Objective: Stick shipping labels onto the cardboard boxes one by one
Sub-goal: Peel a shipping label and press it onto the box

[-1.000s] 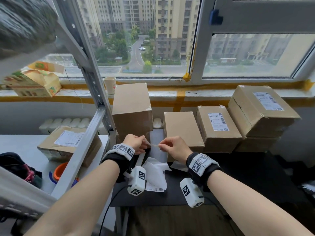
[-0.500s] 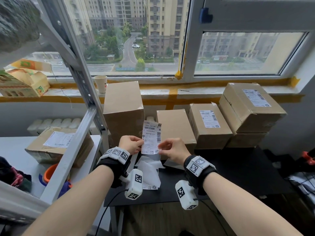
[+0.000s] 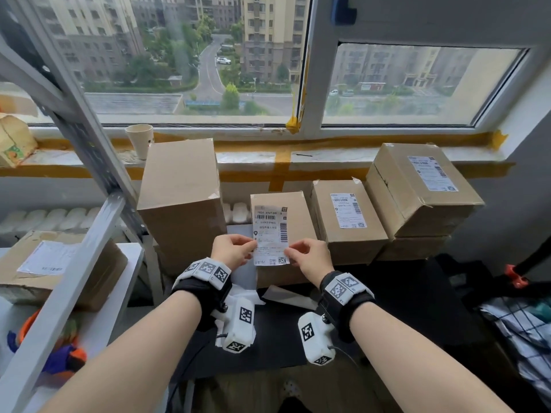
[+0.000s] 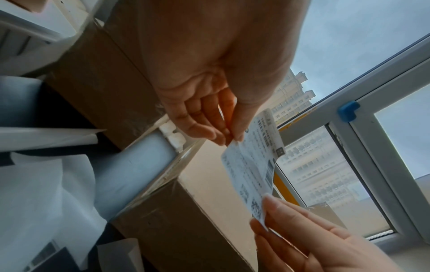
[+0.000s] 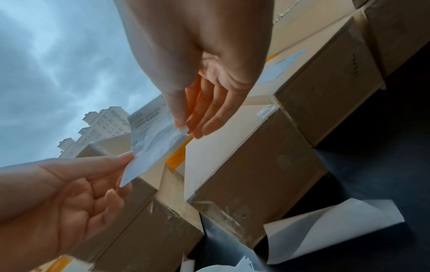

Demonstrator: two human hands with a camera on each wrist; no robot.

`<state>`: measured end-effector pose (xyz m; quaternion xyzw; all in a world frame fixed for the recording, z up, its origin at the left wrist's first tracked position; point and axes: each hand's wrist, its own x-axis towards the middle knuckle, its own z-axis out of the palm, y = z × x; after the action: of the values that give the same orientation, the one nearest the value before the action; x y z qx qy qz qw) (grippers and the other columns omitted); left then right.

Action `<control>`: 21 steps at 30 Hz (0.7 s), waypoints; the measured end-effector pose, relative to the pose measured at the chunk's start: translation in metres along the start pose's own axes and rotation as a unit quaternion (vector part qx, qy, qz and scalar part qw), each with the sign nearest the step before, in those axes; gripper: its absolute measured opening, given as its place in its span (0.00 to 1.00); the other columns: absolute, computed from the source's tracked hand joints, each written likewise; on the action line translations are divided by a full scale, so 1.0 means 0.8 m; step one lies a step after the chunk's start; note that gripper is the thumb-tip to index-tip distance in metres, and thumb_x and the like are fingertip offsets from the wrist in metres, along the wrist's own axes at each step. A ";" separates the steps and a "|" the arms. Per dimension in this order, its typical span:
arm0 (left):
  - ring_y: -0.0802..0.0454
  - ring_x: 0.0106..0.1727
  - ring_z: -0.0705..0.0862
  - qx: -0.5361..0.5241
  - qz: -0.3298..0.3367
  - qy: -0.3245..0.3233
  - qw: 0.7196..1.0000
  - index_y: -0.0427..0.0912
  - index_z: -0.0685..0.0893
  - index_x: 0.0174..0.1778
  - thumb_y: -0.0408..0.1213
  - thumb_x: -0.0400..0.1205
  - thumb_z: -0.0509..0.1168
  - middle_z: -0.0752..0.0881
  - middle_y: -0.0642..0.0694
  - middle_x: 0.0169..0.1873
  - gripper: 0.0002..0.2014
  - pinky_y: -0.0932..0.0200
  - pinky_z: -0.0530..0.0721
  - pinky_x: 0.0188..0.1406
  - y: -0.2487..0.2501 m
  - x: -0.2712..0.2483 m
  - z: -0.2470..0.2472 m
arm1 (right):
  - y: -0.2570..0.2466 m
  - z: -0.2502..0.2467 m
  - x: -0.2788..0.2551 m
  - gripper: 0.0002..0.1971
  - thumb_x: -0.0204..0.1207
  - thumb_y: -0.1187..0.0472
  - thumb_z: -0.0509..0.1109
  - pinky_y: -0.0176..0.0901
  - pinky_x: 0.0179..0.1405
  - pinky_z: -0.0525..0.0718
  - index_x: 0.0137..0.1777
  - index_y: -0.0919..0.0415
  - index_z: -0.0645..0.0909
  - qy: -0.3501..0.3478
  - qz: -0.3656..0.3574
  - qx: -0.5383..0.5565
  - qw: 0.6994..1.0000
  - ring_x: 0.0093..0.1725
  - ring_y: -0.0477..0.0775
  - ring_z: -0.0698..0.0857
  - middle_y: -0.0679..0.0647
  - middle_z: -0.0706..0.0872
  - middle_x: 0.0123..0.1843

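Observation:
Both hands hold a white shipping label (image 3: 270, 235) upright in the air, print facing me. My left hand (image 3: 235, 250) pinches its left edge, and my right hand (image 3: 307, 254) pinches its lower right edge. The label (image 4: 253, 165) hangs in front of a plain cardboard box (image 3: 293, 216) with no label on top. A tall plain box (image 3: 182, 195) stands to its left. Two boxes to the right, a middle one (image 3: 343, 216) and a stacked one (image 3: 420, 186), carry labels. From the right wrist, the label (image 5: 153, 143) shows between thumb and fingers.
White backing papers (image 3: 283, 296) lie on the black table (image 3: 417, 308) under my wrists. A paper cup (image 3: 140, 141) stands on the window sill. A metal rack post (image 3: 89, 150) rises at left, with another labelled box (image 3: 56, 263) on the white shelf beside it.
The label, edge-on between my fingers a second ago, is now raised flat and upright before the middle plain box. My head has come closer to the boxes.

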<state>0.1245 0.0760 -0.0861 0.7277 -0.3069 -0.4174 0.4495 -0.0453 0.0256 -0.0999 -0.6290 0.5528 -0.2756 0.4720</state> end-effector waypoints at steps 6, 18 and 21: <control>0.56 0.31 0.81 -0.001 -0.036 -0.005 0.999 0.35 0.84 0.47 0.30 0.77 0.70 0.84 0.47 0.33 0.05 0.68 0.80 0.29 0.007 0.032 0.037 | 0.004 -0.020 0.043 0.03 0.74 0.66 0.73 0.48 0.48 0.90 0.41 0.60 0.83 -0.005 0.020 0.010 1.000 0.43 0.55 0.88 0.56 0.87 0.43; 0.50 0.31 0.83 0.038 -0.074 0.046 0.995 0.37 0.87 0.38 0.30 0.73 0.75 0.86 0.44 0.31 0.02 0.51 0.87 0.47 0.007 0.084 0.072 | 0.025 -0.022 0.112 0.11 0.69 0.61 0.77 0.55 0.50 0.88 0.35 0.50 0.77 -0.014 0.055 -0.048 0.997 0.43 0.58 0.89 0.57 0.88 0.41; 0.49 0.35 0.84 0.073 -0.071 0.065 0.993 0.39 0.89 0.37 0.33 0.72 0.75 0.88 0.44 0.34 0.02 0.56 0.86 0.42 0.005 0.091 0.081 | 0.028 -0.022 0.119 0.12 0.69 0.58 0.78 0.54 0.51 0.88 0.36 0.49 0.74 -0.008 0.056 -0.080 0.995 0.43 0.58 0.89 0.56 0.89 0.42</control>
<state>0.1009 -0.0110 -0.1226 0.8038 -0.2546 -0.3767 0.3837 -0.0477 -0.0691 -0.1301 -0.6351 0.6036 -0.1991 0.4389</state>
